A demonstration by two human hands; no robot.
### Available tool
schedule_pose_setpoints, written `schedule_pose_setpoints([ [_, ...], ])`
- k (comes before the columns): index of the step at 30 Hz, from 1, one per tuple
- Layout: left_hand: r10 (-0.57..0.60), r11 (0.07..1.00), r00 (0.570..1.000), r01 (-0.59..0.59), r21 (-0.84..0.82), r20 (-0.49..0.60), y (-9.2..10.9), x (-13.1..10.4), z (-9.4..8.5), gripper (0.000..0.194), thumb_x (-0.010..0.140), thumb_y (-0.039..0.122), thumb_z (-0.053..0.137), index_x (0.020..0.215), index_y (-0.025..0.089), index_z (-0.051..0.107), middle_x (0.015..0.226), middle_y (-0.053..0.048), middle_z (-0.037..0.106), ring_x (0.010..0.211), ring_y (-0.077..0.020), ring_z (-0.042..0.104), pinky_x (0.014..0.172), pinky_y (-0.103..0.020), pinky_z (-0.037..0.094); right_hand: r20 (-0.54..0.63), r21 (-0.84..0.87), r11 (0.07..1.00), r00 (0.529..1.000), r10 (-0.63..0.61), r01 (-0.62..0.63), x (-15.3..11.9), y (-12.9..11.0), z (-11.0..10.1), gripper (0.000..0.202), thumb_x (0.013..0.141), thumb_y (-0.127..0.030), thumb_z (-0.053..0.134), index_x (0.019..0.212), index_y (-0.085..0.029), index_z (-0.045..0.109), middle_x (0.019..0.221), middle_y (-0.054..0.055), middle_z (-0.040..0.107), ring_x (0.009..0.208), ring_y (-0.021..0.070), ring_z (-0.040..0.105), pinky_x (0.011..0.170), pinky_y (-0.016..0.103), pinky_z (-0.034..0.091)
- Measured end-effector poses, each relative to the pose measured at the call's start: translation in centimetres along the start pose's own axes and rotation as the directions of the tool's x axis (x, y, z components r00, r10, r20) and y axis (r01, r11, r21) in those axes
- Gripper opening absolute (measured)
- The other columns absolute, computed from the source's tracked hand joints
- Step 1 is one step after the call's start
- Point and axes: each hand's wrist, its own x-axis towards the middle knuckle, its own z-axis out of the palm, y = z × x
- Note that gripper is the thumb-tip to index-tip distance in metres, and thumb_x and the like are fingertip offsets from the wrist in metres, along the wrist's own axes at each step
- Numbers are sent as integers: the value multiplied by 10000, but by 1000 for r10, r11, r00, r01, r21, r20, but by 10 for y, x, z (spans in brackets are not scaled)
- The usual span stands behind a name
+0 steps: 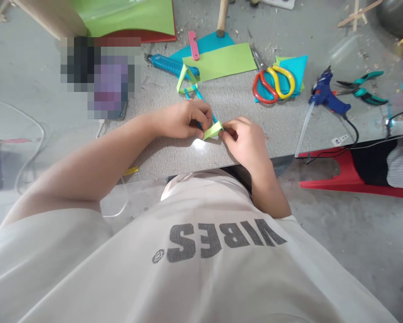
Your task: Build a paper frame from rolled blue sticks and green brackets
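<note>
Both hands, left hand [184, 120] and right hand [245, 140], pinch a folded green paper strip [212, 131] with closed fingers (blue strip [199, 93] behind) at the table's [174, 157] near edge, scissors [273, 83] farther right.

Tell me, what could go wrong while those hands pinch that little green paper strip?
The green paper strip is pinched between the left hand and the right hand; pulling apart might tear or crease it. It sits near the board's front edge, so if released it could drop off. The glue gun lies close to the right; its cord might snag a forearm.
</note>
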Motion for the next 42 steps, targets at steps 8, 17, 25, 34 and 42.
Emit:
schedule_pose_setpoints([
  [8, -13, 999, 1000, 13, -35, -10, 0, 1, 1, 130, 1002, 308, 822, 903, 269, 897, 1138, -109, 889, 1194, -330, 832, 1161, -487, 659, 3, -7, 1000, 1000, 14, -14, 0, 0, -1, 141, 1137, -213, 837, 1223, -247, 943, 1133, 109, 855, 1037, 308, 811, 933, 435, 581],
  [17, -37, 997, 999, 38, -69, 15, -5, 5, -1, 242, 1033, 427, 931, 863, 268, 863, 1088, -73, 864, 1222, -317, 819, 1203, -459, 645, -2, -16, 999, 1000, 30, -30, 0, -2, -2, 147, 1116, -206, 829, 1187, -250, 949, 1143, 108, 877, 1061, 310, 817, 925, 430, 583],
  [25, 5, 996, 1000, -3, -93, 27, -7, 6, -2, 221, 1006, 413, 885, 857, 251, 870, 1099, -76, 839, 1205, -291, 794, 1156, -458, 617, 4, -13, 1000, 1000, 29, -29, 2, -1, -2, 111, 1116, -226, 819, 1156, -248, 920, 1124, 104, 867, 1028, 293, 790, 903, 413, 553],
  [34, -40, 995, 997, 46, -92, 68, 5, 9, -4, 243, 1016, 506, 846, 884, 302, 846, 1124, -69, 862, 1161, -284, 699, 1142, -481, 611, -37, -81, 991, 993, -113, 110, -23, -17, 5, 275, 1192, -325, 697, 1077, -259, 939, 1017, 105, 843, 870, 267, 669, 815, 431, 457],
  [42, -40, 995, 998, 44, -91, 45, 8, 8, -7, 154, 996, 384, 820, 891, 276, 788, 1132, -66, 866, 1179, -277, 722, 1139, -456, 597, 157, -107, 964, 962, -224, 242, -27, -24, 4, 476, 1233, -253, 570, 1481, -275, 976, 1099, 127, 829, 886, 275, 664, 818, 445, 414],
])
